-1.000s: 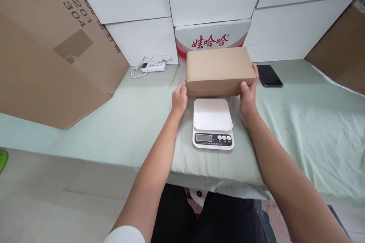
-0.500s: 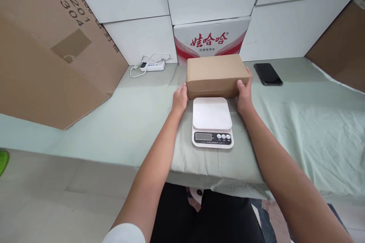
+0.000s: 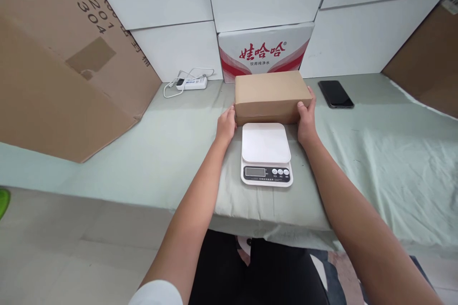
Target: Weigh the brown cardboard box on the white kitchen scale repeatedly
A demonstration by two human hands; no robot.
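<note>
Head view: left hand [image 3: 226, 125], right hand [image 3: 307, 121] clamp oblong brown cardboard box [image 3: 270, 93] at opposite ends, likely for balance.

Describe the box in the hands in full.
The box is plain brown, apparently cardboard, oblong and wider than it is tall. Its smooth top is shut, and a faint line runs low along the near face. It sits level, its long side facing the person, behind the scale and before the printed carton. The left hand holds its left end; the right hand grips the right, thumb on the near face. Whether it touches the scale is unclear.
</note>
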